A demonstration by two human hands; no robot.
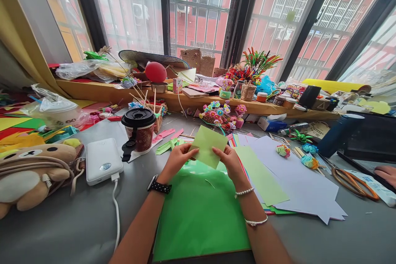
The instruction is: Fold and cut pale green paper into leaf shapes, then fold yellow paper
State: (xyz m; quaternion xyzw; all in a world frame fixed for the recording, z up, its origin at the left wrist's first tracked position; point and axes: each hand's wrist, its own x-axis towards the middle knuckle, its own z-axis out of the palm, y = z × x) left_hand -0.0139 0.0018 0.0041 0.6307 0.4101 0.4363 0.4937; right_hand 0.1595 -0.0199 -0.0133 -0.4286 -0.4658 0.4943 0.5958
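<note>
1. Lidded brown cup [144, 135]: pale capitals, apparently including "EE"; the rest cannot be read.
2. White power bank [102, 154]: faint small print, illegible.
3. Dark window frame [229, 43]: tiny lengthwise marking, illegible.

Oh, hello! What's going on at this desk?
A person is holding a small light green paper by opposite sides, left hand and right hand each pinching an edge. It is held near the far end of a glossy green board. To the right lie a longer pale green strip and white sheets, with scissors farther right. A lidded coffee cup and a white power bank are on the left.
</note>
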